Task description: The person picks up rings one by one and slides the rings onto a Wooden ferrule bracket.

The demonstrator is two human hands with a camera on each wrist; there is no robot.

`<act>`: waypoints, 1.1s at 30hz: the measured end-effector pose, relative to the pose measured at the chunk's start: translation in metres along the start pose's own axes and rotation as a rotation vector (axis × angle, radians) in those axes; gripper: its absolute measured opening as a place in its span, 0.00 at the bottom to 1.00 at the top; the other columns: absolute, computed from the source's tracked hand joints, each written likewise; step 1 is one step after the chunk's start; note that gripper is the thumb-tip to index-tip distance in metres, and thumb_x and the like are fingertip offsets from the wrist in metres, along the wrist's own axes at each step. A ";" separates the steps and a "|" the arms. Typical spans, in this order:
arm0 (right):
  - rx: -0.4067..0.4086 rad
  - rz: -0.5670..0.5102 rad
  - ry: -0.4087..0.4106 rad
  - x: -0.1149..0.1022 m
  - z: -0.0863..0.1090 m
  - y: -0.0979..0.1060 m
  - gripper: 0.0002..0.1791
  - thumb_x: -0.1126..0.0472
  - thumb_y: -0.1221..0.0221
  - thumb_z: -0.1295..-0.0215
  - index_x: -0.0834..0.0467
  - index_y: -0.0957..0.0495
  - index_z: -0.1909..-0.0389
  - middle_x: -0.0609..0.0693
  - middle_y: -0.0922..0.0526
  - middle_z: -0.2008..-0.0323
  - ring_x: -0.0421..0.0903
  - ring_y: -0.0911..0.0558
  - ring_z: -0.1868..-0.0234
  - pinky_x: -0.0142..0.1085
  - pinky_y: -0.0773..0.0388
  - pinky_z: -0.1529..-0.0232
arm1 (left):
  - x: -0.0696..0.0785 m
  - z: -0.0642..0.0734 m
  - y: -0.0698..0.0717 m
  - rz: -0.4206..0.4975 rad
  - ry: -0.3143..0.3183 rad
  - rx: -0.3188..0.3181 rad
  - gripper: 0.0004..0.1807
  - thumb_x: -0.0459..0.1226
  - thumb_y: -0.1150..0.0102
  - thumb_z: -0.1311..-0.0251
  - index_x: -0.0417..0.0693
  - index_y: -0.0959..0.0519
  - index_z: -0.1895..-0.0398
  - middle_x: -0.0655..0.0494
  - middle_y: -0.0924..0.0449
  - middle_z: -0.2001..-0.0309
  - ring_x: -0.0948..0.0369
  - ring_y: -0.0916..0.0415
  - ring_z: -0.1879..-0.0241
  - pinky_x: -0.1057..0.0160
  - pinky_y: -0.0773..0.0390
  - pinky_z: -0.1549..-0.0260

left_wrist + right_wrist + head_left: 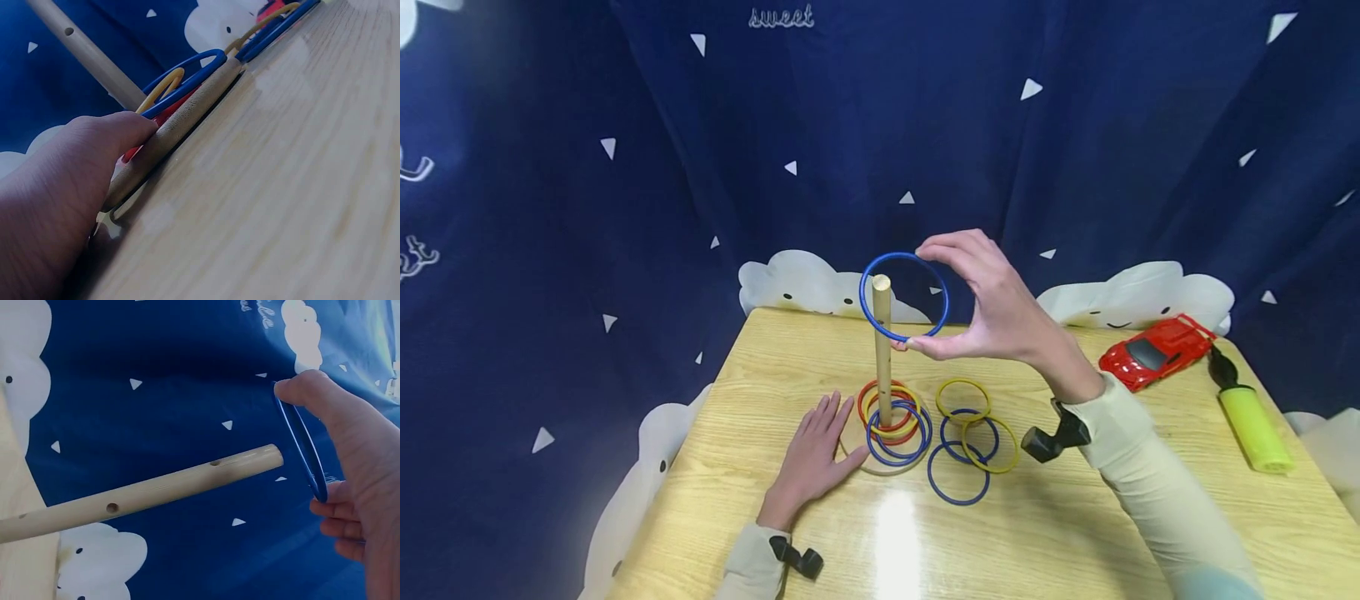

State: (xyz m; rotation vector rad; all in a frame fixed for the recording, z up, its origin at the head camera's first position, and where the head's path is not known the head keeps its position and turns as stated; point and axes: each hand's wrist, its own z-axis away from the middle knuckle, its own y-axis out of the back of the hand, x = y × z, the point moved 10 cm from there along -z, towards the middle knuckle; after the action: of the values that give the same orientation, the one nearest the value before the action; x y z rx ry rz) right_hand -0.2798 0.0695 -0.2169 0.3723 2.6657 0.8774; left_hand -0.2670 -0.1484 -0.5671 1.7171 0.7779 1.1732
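Thumb and fingers of my right hand (992,300) pinch a blue ring (947,300) on opposite sides of its rim. In the right wrist view the ring is just past the top end of an upright wooden peg (187,484), with a gap between them. Around the peg's foot, red, yellow and blue rings lie in a loose pile on a round wooden base (887,472). My left hand (812,458) rests flat at the base's left side, fingers straight. Its thumb lies against the base's edge in the left wrist view.
Right of the base, two yellow rings (1018,454) and two blue rings (958,503) overlap on the wooden table (760,367). Farther right lie a red toy car (1153,354) and a yellow-green cylinder (1255,429) with a black end. A dark blue curtain (850,108) hangs behind.
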 end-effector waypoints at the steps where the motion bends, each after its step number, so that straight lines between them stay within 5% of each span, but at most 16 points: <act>1: -0.007 0.004 -0.006 0.001 -0.001 -0.004 0.51 0.37 0.20 0.64 0.64 0.20 0.40 0.55 0.18 0.42 0.53 0.24 0.40 0.49 0.30 0.38 | 0.000 0.000 0.000 0.000 0.001 -0.001 0.50 0.69 0.51 0.31 0.55 0.48 0.14 0.47 0.52 0.16 0.48 0.57 0.17 0.44 0.50 0.21; 17: -0.218 0.020 -0.157 0.027 0.039 -0.073 0.52 0.34 0.21 0.62 0.64 0.21 0.39 0.54 0.19 0.40 0.51 0.26 0.38 0.52 0.29 0.39 | 0.001 0.000 0.000 0.001 -0.001 0.003 0.50 0.69 0.52 0.31 0.54 0.47 0.15 0.47 0.51 0.16 0.48 0.56 0.17 0.43 0.50 0.21; 33: -0.300 0.016 -0.242 0.049 0.096 -0.128 0.51 0.31 0.23 0.59 0.61 0.20 0.38 0.53 0.18 0.40 0.51 0.25 0.36 0.53 0.28 0.37 | 0.000 0.000 -0.001 -0.004 0.006 0.007 0.52 0.70 0.51 0.32 0.50 0.49 0.15 0.46 0.51 0.16 0.48 0.56 0.17 0.44 0.50 0.21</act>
State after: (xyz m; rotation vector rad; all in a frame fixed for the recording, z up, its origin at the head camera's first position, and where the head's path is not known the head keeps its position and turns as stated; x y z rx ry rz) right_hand -0.3086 0.0376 -0.3783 0.3988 2.2726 1.1390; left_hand -0.2676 -0.1483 -0.5678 1.7183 0.7892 1.1746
